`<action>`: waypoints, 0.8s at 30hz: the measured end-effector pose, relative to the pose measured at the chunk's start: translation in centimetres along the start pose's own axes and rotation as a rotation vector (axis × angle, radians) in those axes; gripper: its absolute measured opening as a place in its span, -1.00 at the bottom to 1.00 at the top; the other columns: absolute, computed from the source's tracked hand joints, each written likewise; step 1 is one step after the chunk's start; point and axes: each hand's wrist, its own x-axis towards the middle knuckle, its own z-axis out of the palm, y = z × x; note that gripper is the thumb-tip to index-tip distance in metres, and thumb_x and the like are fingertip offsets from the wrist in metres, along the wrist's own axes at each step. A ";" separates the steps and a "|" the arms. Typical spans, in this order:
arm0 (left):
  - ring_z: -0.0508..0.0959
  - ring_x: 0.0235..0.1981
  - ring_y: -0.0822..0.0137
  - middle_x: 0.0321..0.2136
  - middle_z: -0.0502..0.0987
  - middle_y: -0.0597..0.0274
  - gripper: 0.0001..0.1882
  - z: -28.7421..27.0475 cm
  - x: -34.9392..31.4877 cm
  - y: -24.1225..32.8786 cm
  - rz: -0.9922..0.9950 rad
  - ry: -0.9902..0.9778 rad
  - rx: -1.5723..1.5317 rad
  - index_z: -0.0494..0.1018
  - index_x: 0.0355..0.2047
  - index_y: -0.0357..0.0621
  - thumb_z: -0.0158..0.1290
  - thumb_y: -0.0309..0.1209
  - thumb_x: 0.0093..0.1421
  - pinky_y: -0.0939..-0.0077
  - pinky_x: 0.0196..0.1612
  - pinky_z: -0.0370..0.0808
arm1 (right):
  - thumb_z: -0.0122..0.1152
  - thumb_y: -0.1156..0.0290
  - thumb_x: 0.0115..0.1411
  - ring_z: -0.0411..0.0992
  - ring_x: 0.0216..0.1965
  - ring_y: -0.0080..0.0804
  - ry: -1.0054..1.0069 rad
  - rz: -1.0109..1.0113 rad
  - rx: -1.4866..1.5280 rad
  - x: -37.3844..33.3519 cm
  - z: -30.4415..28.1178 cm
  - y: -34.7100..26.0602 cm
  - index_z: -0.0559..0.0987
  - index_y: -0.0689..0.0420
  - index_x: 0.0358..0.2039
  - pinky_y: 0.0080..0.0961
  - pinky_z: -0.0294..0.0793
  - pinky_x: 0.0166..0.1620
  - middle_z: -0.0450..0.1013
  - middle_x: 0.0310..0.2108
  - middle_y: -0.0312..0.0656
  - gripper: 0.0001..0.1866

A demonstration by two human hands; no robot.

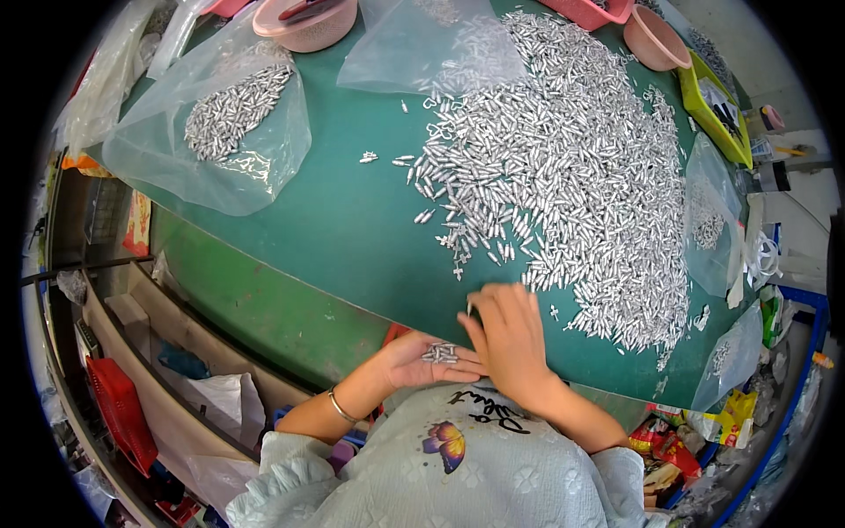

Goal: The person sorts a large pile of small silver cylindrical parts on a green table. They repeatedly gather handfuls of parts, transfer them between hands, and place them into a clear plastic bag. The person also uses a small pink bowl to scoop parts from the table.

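Note:
My left hand point(407, 362) is palm up at the near edge of the table, cupping several small silver bullet-shaped metal pieces point(439, 353). Just right of it, my right hand point(510, 339) hovers over the table edge with its back to me. Its thumb and fingers curl towards each other, and a tiny pale bit shows at the tips, too small to name. Beyond it spreads a large heap of the same silver pieces point(563, 176), with a few strays along the heap's left side.
The pieces lie on a green table point(343, 220). A clear plastic bag point(273, 167) with more pieces is at far left. Pink bowls point(308, 31) and a yellow-green basket point(717, 114) line the back and right. Another plastic sheet point(422, 62) overlaps the heap. An open drawer point(194, 352) sits lower left.

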 end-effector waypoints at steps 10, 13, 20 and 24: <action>0.44 -0.42 0.27 -0.34 0.44 0.02 -0.61 -0.1 0.0 0.2 -0.046 0.058 -0.142 0.40 -0.10 -0.32 -0.15 -0.21 0.31 0.43 -0.34 0.53 | 0.30 0.40 0.02 0.30 -0.22 -0.22 0.200 0.145 -0.260 3.1 -1.2 1.9 0.48 0.21 -0.17 -0.31 0.24 -0.22 0.36 -0.20 -0.15 -0.65; 0.41 -0.50 0.35 -0.40 0.42 0.08 -0.61 0.1 0.0 0.3 -0.043 0.105 -0.102 0.40 -0.12 -0.28 -0.15 -0.17 0.31 0.51 -0.42 0.50 | 0.26 0.45 0.04 0.31 -0.23 -0.23 0.138 0.128 -0.287 3.4 -0.5 2.2 0.47 0.21 -0.20 -0.32 0.26 -0.21 0.35 -0.22 -0.15 -0.70; 0.53 -0.07 -0.09 -0.09 0.45 -0.30 -0.45 0.9 0.1 0.2 -0.041 0.090 -0.014 0.33 0.02 -0.41 -0.27 -0.09 0.35 0.10 -0.02 0.53 | 0.24 0.55 0.03 0.34 -0.23 -0.14 -0.037 0.043 -0.028 0.9 -0.9 1.1 0.48 0.23 -0.25 -0.29 0.33 -0.19 0.36 -0.24 -0.12 -0.76; 0.45 0.06 -0.13 0.05 0.39 -0.28 -0.39 0.5 0.5 -0.2 -0.007 -0.086 -0.126 0.28 0.11 -0.36 -0.32 -0.03 0.36 -0.14 0.10 0.41 | 0.25 0.51 0.01 0.34 -0.22 -0.13 -0.187 -0.043 0.153 -0.3 -1.9 -0.2 0.47 0.24 -0.28 -0.31 0.35 -0.18 0.35 -0.26 -0.10 -0.76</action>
